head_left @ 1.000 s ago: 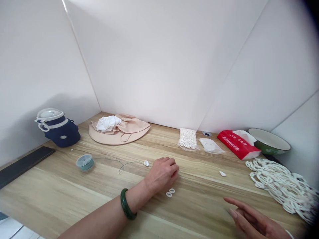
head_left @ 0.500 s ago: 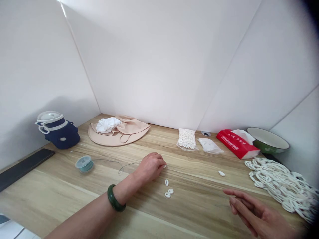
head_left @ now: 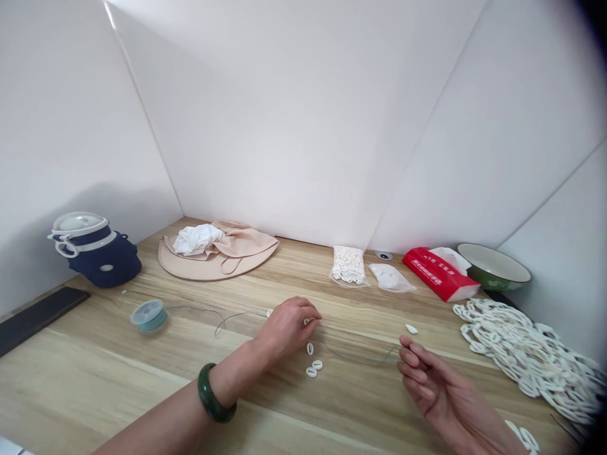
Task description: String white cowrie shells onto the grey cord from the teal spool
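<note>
My left hand (head_left: 290, 327), with a green bangle (head_left: 215, 393) on its wrist, has thumb and fingertips pinched on a thin grey-green thread (head_left: 351, 357). A white cowrie shell (head_left: 306, 321) shows partly between its fingers; whether it is on the thread I cannot tell. Another pale shell (head_left: 269, 313) peeks out behind the hand. To the right, my right hand (head_left: 441, 388) is closed, fingertips pinching the thread's other stretch, which sags between both hands. Just below the left fingers lie several loose shells (head_left: 317, 364). The thread leads left to a spool (head_left: 150, 317).
A heap of strung shells (head_left: 526, 354) spreads at the right, near a red tissue pack (head_left: 441, 275) and a green bowl (head_left: 493, 268). Shell bag (head_left: 348, 265) and small bag (head_left: 391, 278) lie at the back. A beige hat (head_left: 218, 259) and blue jug (head_left: 102, 253) stand left.
My right hand has moved up and left, turned its palm more upward, and its fingertips have come together. The thread between the hands now shows clearly. The view has shifted slightly right.
</note>
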Demonstrator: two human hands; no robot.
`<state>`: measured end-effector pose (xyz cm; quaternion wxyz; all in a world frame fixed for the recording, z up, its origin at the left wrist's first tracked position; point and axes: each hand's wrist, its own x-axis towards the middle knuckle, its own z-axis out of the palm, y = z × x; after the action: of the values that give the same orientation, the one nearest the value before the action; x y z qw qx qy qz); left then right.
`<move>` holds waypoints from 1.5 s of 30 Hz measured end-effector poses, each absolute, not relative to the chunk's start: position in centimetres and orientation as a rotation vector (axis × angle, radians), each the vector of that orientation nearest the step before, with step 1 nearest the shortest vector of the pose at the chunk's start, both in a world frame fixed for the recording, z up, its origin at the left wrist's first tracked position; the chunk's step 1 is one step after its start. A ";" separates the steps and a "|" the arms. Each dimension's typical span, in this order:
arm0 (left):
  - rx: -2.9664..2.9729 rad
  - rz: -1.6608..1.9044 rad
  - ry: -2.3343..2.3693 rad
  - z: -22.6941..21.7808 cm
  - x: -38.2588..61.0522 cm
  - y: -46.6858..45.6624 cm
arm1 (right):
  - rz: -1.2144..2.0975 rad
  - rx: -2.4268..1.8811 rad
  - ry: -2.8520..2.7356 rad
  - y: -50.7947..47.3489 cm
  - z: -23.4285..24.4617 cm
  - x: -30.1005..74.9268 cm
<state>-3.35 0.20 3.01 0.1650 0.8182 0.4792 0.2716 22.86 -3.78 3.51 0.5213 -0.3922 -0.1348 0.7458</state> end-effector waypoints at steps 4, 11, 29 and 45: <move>2.259 0.855 1.258 4.8 -0.9 -1.9 | 1.841 -0.884 -0.301 -3.9 3.9 21.8; 2.099 0.883 1.194 5.2 1.7 -3.5 | 1.865 -0.880 -0.353 -4.1 4.5 20.7; 2.308 0.609 1.484 4.0 -0.3 -2.1 | 1.284 -1.318 -1.493 -3.1 2.9 15.6; 2.075 0.746 1.549 2.8 -2.7 -1.2 | 1.184 -1.291 -1.513 -0.5 -0.3 15.4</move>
<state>-2.67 -1.18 2.80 0.2217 0.7510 0.5604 0.2699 15.37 -0.46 -0.33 0.4018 -0.5106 -0.5986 0.4684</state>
